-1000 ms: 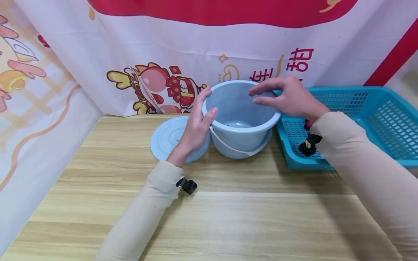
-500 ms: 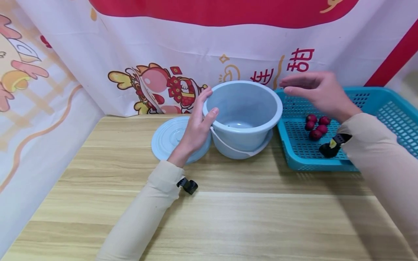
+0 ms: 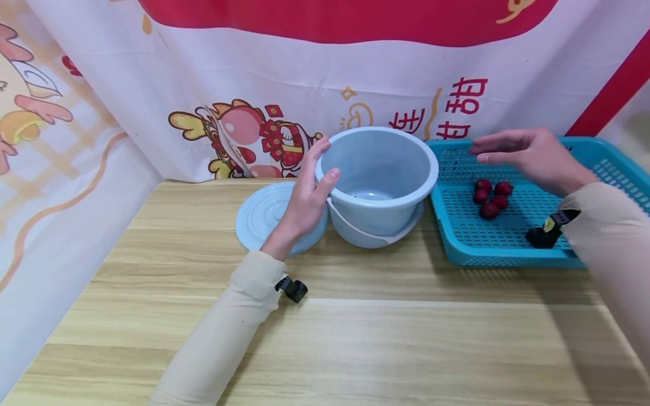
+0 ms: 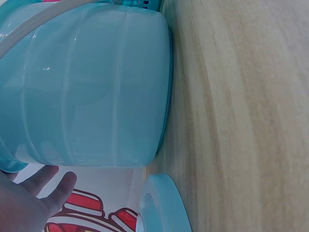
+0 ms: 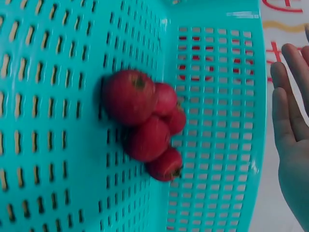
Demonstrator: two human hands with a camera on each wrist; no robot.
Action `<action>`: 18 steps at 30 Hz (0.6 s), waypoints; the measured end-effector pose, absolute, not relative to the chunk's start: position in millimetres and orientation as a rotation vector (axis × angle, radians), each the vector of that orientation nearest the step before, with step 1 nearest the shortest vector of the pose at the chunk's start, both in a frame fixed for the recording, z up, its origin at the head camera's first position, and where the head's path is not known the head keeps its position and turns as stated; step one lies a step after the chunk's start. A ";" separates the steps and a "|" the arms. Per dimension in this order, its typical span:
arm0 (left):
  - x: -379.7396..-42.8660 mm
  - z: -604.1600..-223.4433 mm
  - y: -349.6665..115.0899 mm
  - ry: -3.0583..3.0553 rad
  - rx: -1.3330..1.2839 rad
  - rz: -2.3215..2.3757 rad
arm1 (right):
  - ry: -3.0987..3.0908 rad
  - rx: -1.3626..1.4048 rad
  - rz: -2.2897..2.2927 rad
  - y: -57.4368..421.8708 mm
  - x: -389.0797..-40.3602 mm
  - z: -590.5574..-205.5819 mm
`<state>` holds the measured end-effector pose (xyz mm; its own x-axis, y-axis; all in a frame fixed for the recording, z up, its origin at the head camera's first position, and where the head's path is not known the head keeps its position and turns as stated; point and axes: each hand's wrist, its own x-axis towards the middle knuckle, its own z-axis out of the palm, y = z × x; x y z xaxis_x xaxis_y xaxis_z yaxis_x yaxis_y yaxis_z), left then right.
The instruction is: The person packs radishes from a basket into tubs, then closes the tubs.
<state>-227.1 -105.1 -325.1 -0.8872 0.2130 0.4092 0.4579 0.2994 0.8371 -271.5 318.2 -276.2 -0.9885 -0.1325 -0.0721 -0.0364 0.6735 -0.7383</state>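
In the head view, a light-blue plastic bucket (image 3: 378, 169) stands upright with its handle hanging down at the front. My left hand (image 3: 304, 194) rests against the left side of its rim, thumb and fingers spread. The left wrist view shows straight fingers (image 4: 60, 193) at the bucket's wall. Over the turquoise basket (image 3: 513, 258) hovers my right hand (image 3: 538, 158), its fingers extended and nothing in them. Several small, round dark-red fruits (image 3: 490, 210) lie clustered on the basket floor below and left of that hand. Its fingers (image 5: 282, 108) also appear at the right wrist view's edge.
Left of the bucket, a round light-blue lid (image 3: 259, 217) lies flat, partly behind the left hand and forearm. All stand on a wood-grain table (image 3: 386, 344). A printed white and red cloth (image 3: 284, 67) hangs directly behind them.
My right hand has moved from over the bucket's mouth rightward to above the basket, and the red fruits have come into view. The left hand has stayed at the bucket.
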 end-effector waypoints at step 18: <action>-227.2 -325.1 -104.6 -2.350 -0.611 -1.625 | 2.635 -0.172 -0.929 342.1 -283.1 -290.5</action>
<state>-227.2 -104.6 -325.1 -0.8896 0.2110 0.4051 0.4536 0.3027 0.8382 -283.1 342.1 -290.5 -0.9345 -0.2241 -0.2766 -0.0010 0.7787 -0.6274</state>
